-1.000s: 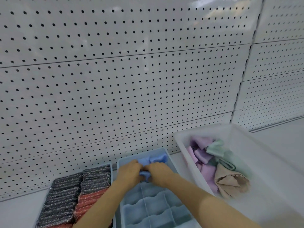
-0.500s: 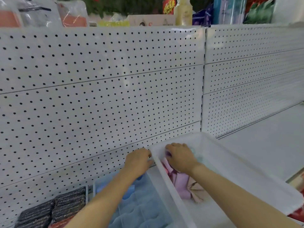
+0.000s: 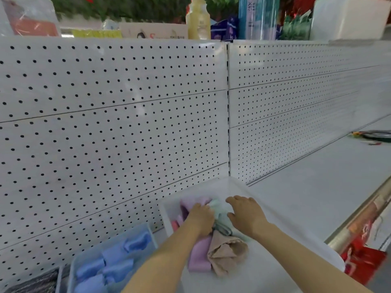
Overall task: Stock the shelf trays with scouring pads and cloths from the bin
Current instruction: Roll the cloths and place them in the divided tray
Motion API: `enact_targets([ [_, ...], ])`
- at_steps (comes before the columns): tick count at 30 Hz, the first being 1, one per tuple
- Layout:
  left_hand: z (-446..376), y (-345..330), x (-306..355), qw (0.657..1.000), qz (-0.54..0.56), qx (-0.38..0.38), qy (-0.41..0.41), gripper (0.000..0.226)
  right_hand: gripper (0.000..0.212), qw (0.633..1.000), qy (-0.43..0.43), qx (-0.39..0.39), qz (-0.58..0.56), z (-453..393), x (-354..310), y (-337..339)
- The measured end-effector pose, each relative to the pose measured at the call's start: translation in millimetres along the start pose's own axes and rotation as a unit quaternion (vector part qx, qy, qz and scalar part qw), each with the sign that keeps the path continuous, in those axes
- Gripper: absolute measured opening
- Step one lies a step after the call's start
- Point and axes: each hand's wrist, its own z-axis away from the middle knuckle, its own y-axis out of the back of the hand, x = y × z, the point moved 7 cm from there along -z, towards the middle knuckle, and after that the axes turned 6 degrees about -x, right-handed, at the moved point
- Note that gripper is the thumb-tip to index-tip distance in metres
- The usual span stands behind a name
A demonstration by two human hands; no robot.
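Head view, left to right: at the lower left corner a tray of dark scouring pads [image 3: 36,282] shows only in part, well to the left of both hands and blurred. Just beside it, still left of the hands, a pale blue divided tray [image 3: 148,229] holds rolled blue cloths [image 3: 118,261] in its compartments. Right of that tray stands the white bin [image 3: 167,210], set on the white shelf [image 3: 317,187] against the pegboard back wall [image 3: 116,134]. The left hand [image 3: 202,218] reaches down into the bin, its fingers curled among the cloths; its grip seems closed on a mint-green cloth [image 3: 218,210] where that meets a lilac cloth [image 3: 190,205], though the fingertips are hidden in the fabric. Below that hand, toward the wrist, lie a folded lilac cloth [image 3: 200,256] and, to its right, a crumpled beige cloth [image 3: 227,252]. The right hand [image 3: 246,214] hovers just to the right of the left hand, over the green cloth, with fingers spread and relaxed, its grip open and holding nothing. Far to the right of the hands, some dark items [image 3: 374,135] lie on the shelf, too blurred to tell. Above the pegboard, a yellow bottle [image 3: 197,20] and boxed goods stand in a row.
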Motion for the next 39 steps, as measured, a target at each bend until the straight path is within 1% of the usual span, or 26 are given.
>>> enact_targets([
  [2,-2,10,1,1.0,0.002,0.014,0.021,0.039,0.037,1.0,-0.001,-0.008,-0.004,1,7,-3],
  [4,1,19,-9,0.995,0.053,0.009,0.078,0.044,0.037,1.0,-0.001,-0.012,-0.006,0,11,-5],
  [5,4,22,-13,0.991,0.093,-0.001,0.096,0.042,0.037,1.0,0.0,-0.012,-0.01,-2,12,-6],
  [6,5,27,-16,0.986,0.135,0.008,0.094,0.033,0.037,1.0,0.002,-0.01,-0.016,-3,12,-5],
  [7,8,35,-18,0.983,0.166,0.041,0.071,0.023,0.039,1.0,0.005,-0.006,-0.023,-4,11,-4],
  [8,15,46,-19,0.98,0.174,0.091,0.041,0.019,0.041,0.999,0.009,-0.002,-0.03,-5,8,-2],
  [9,25,58,-22,0.976,0.173,0.131,0.024,0.02,0.043,0.999,0.013,0.004,-0.044,-6,5,1],
  [11,43,77,-30,0.965,0.194,0.178,0.005,0.027,0.05,0.995,0.015,0.015,-0.101,-8,0,8],
  [13,57,94,-41,0.951,0.244,0.189,0.006,0.035,0.048,0.982,0.016,0.021,-0.186,-10,-9,14],
  [14,65,101,-48,0.942,0.277,0.191,0.007,0.04,0.041,0.971,0.02,0.025,-0.238,-11,-15,18],
  [15,73,106,-56,0.929,0.315,0.195,0.008,0.043,0.029,0.955,0.021,0.032,-0.295,-12,-20,21],
  [16,84,110,-65,0.912,0.356,0.205,0.009,0.045,0.023,0.936,0.019,0.042,-0.348,-12,-26,25],
  [18,107,114,-82,0.875,0.431,0.22,0.016,0.04,0.032,0.899,0.014,0.049,-0.434,-11,-40,32],
  [21,140,117,-100,0.835,0.5,0.229,0.015,0.033,0.021,0.832,0.029,0.018,-0.553,-11,-65,36],
  [23,161,118,-109,0.813,0.534,0.233,0.016,0.033,0.024,0.798,0.045,-0.002,-0.601,-10,-82,40],
  [25,181,117,-115,0.785,0.566,0.251,0.017,0.03,0.02,0.768,0.053,-0.015,-0.638,-8,-97,44],
  [26,190,114,-119,0.763,0.588,0.266,0.028,0.028,0.019,0.746,0.055,-0.025,-0.663,-8,-105,45],
  [27,199,108,-123,0.734,0.617,0.28,0.046,0.028,0.021,0.716,0.056,-0.038,-0.695,-7,-112,46],
  [29,213,86,-125,0.672,0.679,0.282,0.086,0.04,0.027,0.655,0.053,-0.057,-0.752,-6,-125,46],
  [30,218,75,-123,0.649,0.702,0.277,0.096,0.048,0.029,0.635,0.052,-0.061,-0.768,-5,-131,46],
  [31,222,65,-119,0.631,0.719,0.274,0.101,0.055,0.029,0.627,0.05,-0.064,-0.775,-4,-138,46],
  [33,230,48,-115,0.605,0.736,0.285,0.109,0.062,0.031,0.637,0.043,-0.064,-0.767,-3,-148,45],
  [35,236,35,-118,0.596,0.733,0.304,0.126,0.063,0.039,0.654,0.033,-0.06,-0.753,-1,-157,44],
  [36,239,29,-122,0.605,0.718,0.313,0.142,0.064,0.045,0.662,0.031,-0.058,-0.746,-2,-161,43],
  [37,242,25,-126,0.622,0.696,0.32,0.16,0.063,0.051,0.668,0.031,-0.061,-0.741,-3,-163,41],
  [39,248,21,-135,0.664,0.652,0.32,0.178,0.056,0.075,0.686,0.052,-0.083,-0.721,-3,-172,40],
])
